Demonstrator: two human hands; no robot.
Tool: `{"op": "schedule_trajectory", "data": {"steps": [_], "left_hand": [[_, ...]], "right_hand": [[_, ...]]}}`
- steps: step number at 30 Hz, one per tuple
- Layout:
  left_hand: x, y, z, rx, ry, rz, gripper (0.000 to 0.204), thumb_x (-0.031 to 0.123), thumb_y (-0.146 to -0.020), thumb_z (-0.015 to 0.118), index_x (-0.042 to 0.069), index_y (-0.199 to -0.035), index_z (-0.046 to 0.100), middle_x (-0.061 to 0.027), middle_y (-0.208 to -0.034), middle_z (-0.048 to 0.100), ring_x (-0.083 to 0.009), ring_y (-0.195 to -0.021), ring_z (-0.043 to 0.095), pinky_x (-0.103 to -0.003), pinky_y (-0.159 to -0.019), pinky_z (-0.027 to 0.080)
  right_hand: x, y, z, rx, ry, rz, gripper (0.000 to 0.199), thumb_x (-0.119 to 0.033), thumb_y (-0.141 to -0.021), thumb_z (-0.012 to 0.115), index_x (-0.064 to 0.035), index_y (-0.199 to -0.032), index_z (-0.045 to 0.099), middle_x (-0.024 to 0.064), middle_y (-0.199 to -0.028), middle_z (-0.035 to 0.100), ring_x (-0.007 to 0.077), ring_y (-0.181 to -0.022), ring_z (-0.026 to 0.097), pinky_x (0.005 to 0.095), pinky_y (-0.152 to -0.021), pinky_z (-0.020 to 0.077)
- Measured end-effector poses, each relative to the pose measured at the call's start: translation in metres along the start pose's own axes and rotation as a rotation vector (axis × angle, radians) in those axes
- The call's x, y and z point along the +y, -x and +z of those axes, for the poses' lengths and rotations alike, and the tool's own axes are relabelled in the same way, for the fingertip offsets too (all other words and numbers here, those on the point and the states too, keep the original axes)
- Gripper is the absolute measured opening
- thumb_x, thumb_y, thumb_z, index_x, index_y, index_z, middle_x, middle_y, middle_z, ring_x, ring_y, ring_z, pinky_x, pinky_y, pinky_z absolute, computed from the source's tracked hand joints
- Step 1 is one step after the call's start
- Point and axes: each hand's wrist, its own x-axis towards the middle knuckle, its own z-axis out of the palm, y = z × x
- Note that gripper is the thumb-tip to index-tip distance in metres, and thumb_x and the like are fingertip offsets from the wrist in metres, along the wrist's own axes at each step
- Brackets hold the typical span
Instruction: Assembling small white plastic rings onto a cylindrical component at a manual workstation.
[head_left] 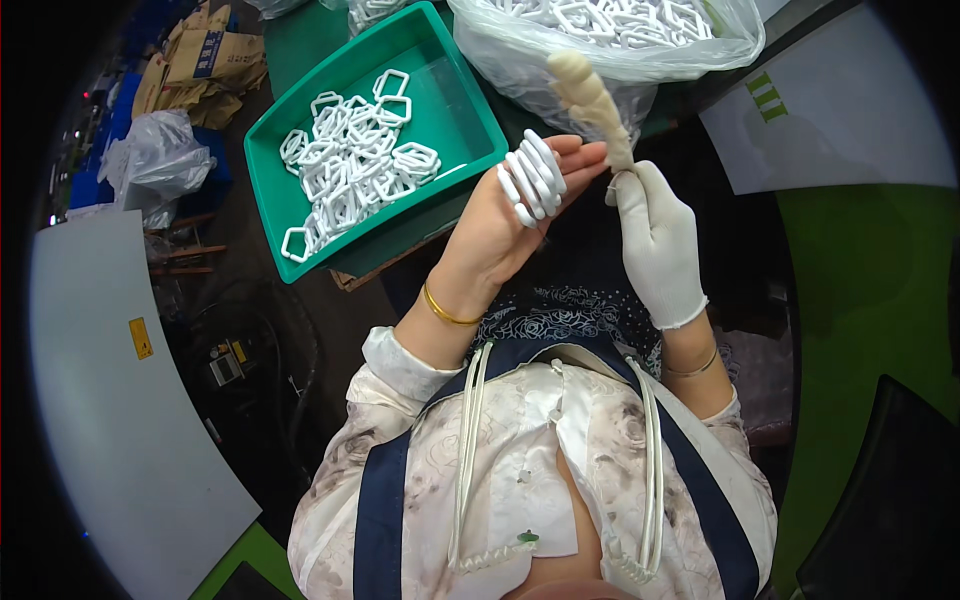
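Note:
My bare left hand [509,225] is palm up and holds several white plastic rings [533,176] stacked side by side. Its fingers stretch toward the right, near my other hand. My right hand [660,240], in a white knitted glove, pinches the narrow lower end of a cream-coloured, lumpy, elongated thing [588,95], held upright; I cannot make out its kind. Just left of my left hand stands a green plastic tray [452,90] with a heap of white angular rings [350,170] in it. Several of these rings look six-sided.
A clear plastic bag [500,50] full of white rings stands beyond my hands. Brown paper sacks [200,60] and a crumpled plastic bag [160,155] lie at the far left. White panels [130,380] curve along the left, with another panel [850,110] at the right.

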Motion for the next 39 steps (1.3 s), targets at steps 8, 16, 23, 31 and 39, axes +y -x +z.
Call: {"op": "schedule_trajectory", "data": {"steps": [8,16,23,31,39], "left_hand": [[-0.011,-0.002,-0.012,-0.074,0.052,-0.058,0.044,0.02,-0.106,0.053,-0.004,-0.142,0.047,-0.02,-0.142,0.057,-0.0239,-0.126,0.061,-0.035,-0.106,0.051],[-0.012,-0.004,-0.023,-0.371,0.575,-0.127,0.051,0.023,-0.108,0.05,0.001,-0.152,0.04,-0.0167,-0.16,0.039,-0.0271,-0.149,0.036,-0.044,-0.126,0.026],[-0.013,-0.004,-0.017,-0.28,0.506,-0.109,0.053,0.027,-0.108,0.051,0.001,-0.153,0.038,-0.0149,-0.154,0.046,-0.0269,-0.141,0.046,-0.043,-0.122,0.034],[-0.008,0.0,-0.01,-0.167,0.391,-0.084,0.049,0.021,-0.106,0.054,-0.001,-0.149,0.044,-0.019,-0.149,0.052,-0.026,-0.136,0.052,-0.041,-0.118,0.04],[-0.023,0.0,-0.03,-0.184,0.514,-0.117,0.038,0.015,-0.104,0.058,0.002,-0.14,0.054,-0.0119,-0.136,0.062,-0.0201,-0.123,0.06,-0.035,-0.111,0.046]], "right_hand": [[-0.009,0.001,0.025,-0.082,-0.592,0.145,0.016,-0.008,-0.098,0.065,0.0002,-0.112,0.065,-0.0025,-0.089,0.06,0.0031,-0.082,0.053,0.02,-0.074,0.0448],[-0.011,-0.005,0.025,0.13,-0.528,0.136,0.018,-0.01,-0.097,0.067,0.0004,-0.111,0.063,-0.0028,-0.088,0.06,0.0023,-0.077,0.052,0.0204,-0.069,0.0426],[-0.017,0.013,0.034,0.043,-0.491,0.027,0.024,-0.003,-0.093,0.071,0.0002,-0.115,0.063,-0.008,-0.082,0.051,-0.0018,-0.07,0.042,0.0172,-0.061,0.0319],[-0.015,0.002,0.03,0.189,-0.493,0.133,0.011,-0.005,-0.095,0.069,-0.0011,-0.103,0.063,-0.0063,-0.08,0.051,0.0,-0.073,0.044,0.0188,-0.062,0.0359],[-0.023,0.012,0.037,0.043,-0.44,0.065,0.022,-0.008,-0.088,0.076,-0.0027,-0.103,0.061,-0.0076,-0.078,0.046,0.0001,-0.069,0.039,0.0199,-0.06,0.0342]]}}
